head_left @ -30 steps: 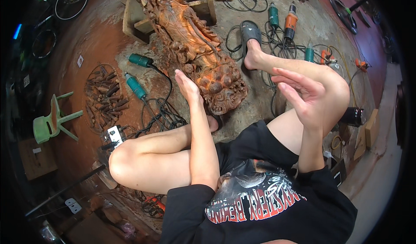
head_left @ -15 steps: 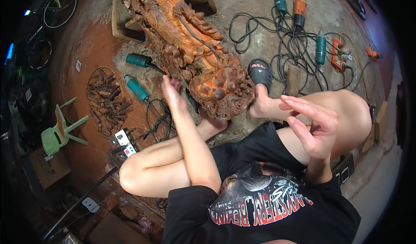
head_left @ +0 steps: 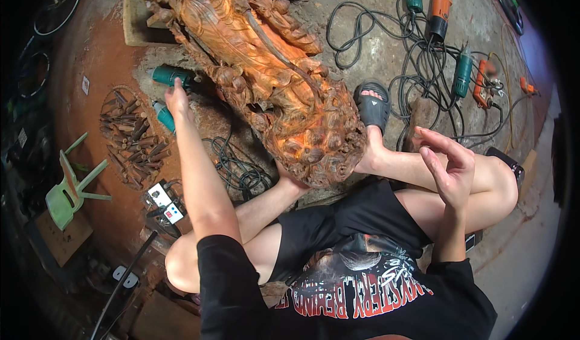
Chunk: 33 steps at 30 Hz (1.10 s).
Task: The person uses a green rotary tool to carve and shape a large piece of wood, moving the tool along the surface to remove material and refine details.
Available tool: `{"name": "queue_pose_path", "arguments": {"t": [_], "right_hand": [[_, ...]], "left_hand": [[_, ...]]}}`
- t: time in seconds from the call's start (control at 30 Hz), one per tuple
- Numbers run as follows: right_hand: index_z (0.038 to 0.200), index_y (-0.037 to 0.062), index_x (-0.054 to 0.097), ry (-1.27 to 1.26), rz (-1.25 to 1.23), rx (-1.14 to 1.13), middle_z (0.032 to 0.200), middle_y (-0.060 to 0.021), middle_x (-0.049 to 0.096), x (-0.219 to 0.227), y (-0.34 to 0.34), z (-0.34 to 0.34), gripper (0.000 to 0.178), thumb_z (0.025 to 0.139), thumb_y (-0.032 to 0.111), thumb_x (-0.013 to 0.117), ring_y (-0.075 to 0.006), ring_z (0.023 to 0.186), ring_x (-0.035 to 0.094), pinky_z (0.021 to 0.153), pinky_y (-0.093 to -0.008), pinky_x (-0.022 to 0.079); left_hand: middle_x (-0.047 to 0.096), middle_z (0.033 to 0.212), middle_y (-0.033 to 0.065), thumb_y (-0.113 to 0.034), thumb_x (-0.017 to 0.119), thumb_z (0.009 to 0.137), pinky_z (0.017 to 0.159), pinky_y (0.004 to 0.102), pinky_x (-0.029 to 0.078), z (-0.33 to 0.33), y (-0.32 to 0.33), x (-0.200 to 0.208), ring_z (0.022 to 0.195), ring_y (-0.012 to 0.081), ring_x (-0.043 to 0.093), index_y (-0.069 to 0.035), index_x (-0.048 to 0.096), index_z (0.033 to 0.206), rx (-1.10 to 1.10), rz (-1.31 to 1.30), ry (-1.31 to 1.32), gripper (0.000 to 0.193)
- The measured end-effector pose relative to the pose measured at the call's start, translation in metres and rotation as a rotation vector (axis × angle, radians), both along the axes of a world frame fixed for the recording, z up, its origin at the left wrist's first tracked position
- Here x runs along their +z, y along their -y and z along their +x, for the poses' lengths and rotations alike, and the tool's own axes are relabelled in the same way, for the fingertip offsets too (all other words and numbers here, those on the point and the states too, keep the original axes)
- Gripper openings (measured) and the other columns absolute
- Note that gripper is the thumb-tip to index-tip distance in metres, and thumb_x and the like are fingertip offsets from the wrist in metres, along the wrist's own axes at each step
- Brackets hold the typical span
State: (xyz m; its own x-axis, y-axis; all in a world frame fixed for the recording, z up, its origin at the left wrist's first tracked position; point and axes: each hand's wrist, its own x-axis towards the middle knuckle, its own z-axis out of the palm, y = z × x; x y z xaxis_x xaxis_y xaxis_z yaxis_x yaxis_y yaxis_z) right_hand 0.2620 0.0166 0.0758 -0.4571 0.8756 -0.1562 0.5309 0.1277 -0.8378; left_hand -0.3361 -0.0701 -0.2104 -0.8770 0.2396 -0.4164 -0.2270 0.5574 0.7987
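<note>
A large carved wooden sculpture (head_left: 266, 68), brown with orange-lit hollows, lies in front of me, its knobbed near end between my feet. My left hand (head_left: 177, 103) reaches out to its left, an index finger extended at a green power tool (head_left: 164, 75); whether it touches the tool I cannot tell. A second green power tool (head_left: 165, 118) lies just below that hand, partly covered by it. Raised above my right leg, my right hand (head_left: 450, 170) is open, fingers curved and apart from the thumb, with nothing in it.
Carving bits or handles fill a round basket (head_left: 134, 137) at left, near a green plastic chair (head_left: 67, 192) and a white power strip (head_left: 164, 202). At right lie an orange-black grinder (head_left: 440, 12), green tools (head_left: 462, 74), tangled black cables (head_left: 417, 92) and an orange socket block (head_left: 483, 85).
My left hand has moved left and away from the sculpture, to the green power tools. The right hand stays raised, with its fingers still curved. The whole view has shifted slightly.
</note>
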Motion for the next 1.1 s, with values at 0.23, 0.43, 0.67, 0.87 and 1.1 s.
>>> {"name": "queue_pose_path", "arguments": {"t": [0.23, 0.43, 0.67, 0.87, 1.1], "right_hand": [[0.121, -0.0037, 0.076, 0.049, -0.013, -0.06, 0.105, -0.0158, 0.08, -0.02, -0.008, -0.013, 0.035, 0.086, -0.004, 0.074, -0.0197, 0.093, 0.076, 0.086, -0.0303, 0.058], [0.126, -0.0024, 0.073, 0.116, -0.062, 0.013, 0.118, -0.0158, 0.077, -0.03, -0.02, -0.006, 0.032, 0.094, 0.0, 0.073, -0.0232, 0.104, 0.076, 0.091, -0.0344, 0.059], [0.132, -0.004, 0.069, 0.155, -0.155, -0.007, 0.127, -0.013, 0.074, -0.038, -0.023, 0.004, 0.033, 0.1, -0.001, 0.067, -0.0205, 0.11, 0.073, 0.096, -0.0307, 0.055], [0.129, -0.0031, 0.072, 0.097, -0.206, -0.107, 0.116, -0.0118, 0.076, -0.041, -0.017, -0.002, 0.031, 0.099, 0.002, 0.069, -0.0181, 0.106, 0.071, 0.093, -0.0307, 0.054], [0.127, -0.0041, 0.072, 0.041, -0.174, -0.072, 0.115, -0.0113, 0.077, -0.047, -0.004, -0.007, 0.03, 0.098, 0.0, 0.069, -0.0171, 0.105, 0.072, 0.094, -0.0295, 0.054]], "left_hand": [[0.039, 0.16, 0.0317, -0.071, 0.069, 0.087, 0.121, 0.0484, 0.037, -0.076, -0.026, -0.046, 0.146, 0.0439, 0.043, 0.009, 0.038, 0.155, -0.089, -0.363, -0.168, 0.11], [0.043, 0.155, 0.0368, -0.08, 0.067, 0.082, 0.122, 0.0481, 0.036, -0.083, -0.031, -0.054, 0.146, 0.0453, 0.043, 0.013, 0.045, 0.149, -0.115, -0.58, -0.265, 0.117], [0.068, 0.119, 0.038, -0.07, 0.036, 0.103, 0.105, 0.0537, 0.05, -0.031, -0.036, -0.012, 0.12, 0.0485, 0.064, 0.016, 0.07, 0.115, -0.117, -0.746, -0.499, 0.093], [0.056, 0.133, 0.0197, -0.034, 0.072, 0.092, 0.111, 0.0497, 0.044, -0.009, 0.028, 0.008, 0.131, 0.0392, 0.048, -0.01, 0.068, 0.136, -0.009, -0.6, -0.724, 0.051], [0.045, 0.144, 0.0183, -0.045, 0.086, 0.081, 0.11, 0.0618, 0.037, -0.019, 0.072, 0.02, 0.136, 0.0389, 0.043, -0.017, 0.046, 0.151, 0.211, -0.934, -0.392, 0.085]]}}
